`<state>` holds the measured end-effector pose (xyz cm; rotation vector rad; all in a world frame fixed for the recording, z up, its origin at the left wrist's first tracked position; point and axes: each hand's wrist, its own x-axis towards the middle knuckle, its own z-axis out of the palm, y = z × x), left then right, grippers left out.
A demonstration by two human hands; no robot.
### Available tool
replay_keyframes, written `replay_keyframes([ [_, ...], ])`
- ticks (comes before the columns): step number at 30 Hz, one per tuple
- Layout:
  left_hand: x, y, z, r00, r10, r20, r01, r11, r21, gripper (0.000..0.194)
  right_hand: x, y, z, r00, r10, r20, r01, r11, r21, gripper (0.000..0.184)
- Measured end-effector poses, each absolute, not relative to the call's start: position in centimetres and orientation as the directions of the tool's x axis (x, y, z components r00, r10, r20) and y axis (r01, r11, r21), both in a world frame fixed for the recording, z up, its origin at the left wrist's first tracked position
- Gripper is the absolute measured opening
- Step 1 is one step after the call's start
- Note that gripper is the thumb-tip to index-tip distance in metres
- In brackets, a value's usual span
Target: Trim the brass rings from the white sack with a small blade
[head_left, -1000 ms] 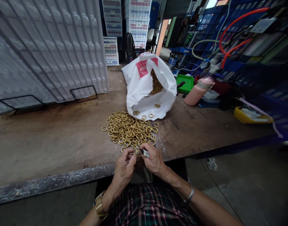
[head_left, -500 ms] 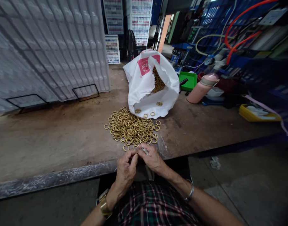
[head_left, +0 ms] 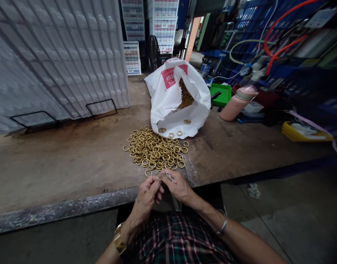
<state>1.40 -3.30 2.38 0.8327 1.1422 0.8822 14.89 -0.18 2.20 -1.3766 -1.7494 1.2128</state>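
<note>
A pile of brass rings (head_left: 154, 148) lies on the worktable (head_left: 75, 157), just beyond my hands. My left hand (head_left: 148, 192) is closed in a pinch at the table's front edge, thumb against fingers. A brass ring seems to be between its fingertips, mostly hidden. My right hand (head_left: 178, 186) is closed around a small silver metal tool (head_left: 169, 176); the fingers cover most of it, so its kind does not show. The fingertips of both hands meet. Behind the pile, a white sack (head_left: 168, 99) lies with its torn mouth towards me, more rings inside.
White ribbed panels (head_left: 75, 55) stand at the left on black wire feet. Right of the sack are a green tray (head_left: 221, 94), a pink bottle (head_left: 236, 104) and a yellow tray (head_left: 306, 136). Stacked crates (head_left: 163, 27) rise behind; orange hoses (head_left: 270, 55) hang at upper right.
My left hand has turned slightly and its lower fingers now show below the thumb. The right hand keeps the metal tool in nearly the same place. The view has shifted very slightly.
</note>
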Motion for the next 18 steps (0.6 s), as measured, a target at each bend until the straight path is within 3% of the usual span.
replay_keyframes([
  [18,1.21,-3.54,2.3,0.188,0.901,-0.391,-0.279,0.43,0.859,0.031,14.52,0.08,2.14,-0.275,0.959,-0.073,0.34,0.026,-0.94,0.031],
])
